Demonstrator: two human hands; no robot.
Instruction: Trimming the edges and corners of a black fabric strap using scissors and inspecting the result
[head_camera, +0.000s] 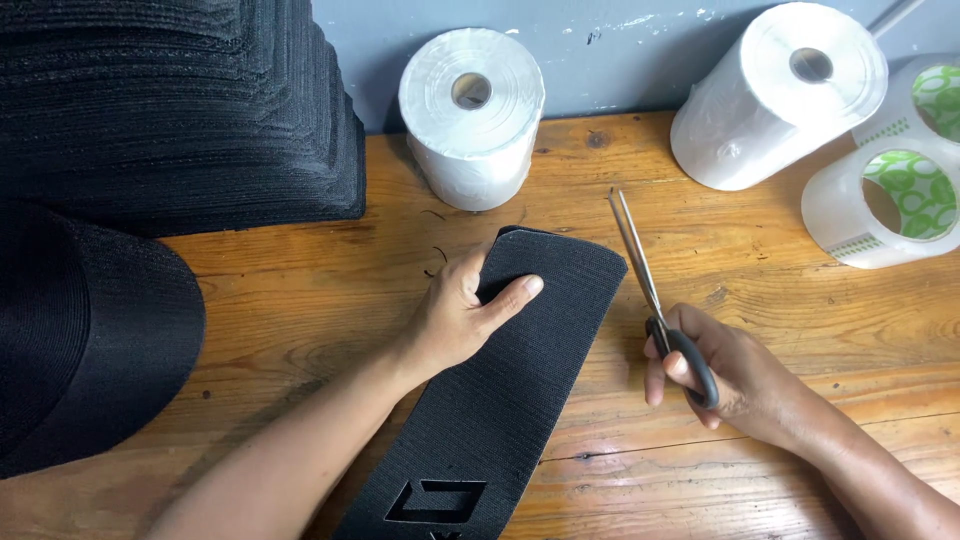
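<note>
On the wooden surface (300, 300), near middle: black mesh strip (500, 400), lying flat.
Left hand (465, 310): gripping the strip's far rounded end.
Right hand (735, 375): closed around scissors (650, 290), blades together, just right of the strip.
Far edge: white rolls (472, 115).

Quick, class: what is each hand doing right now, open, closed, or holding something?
Left hand: grip closed on the black textured strip.
Right hand: grip closed on the scissors, blades nearly shut.
</note>
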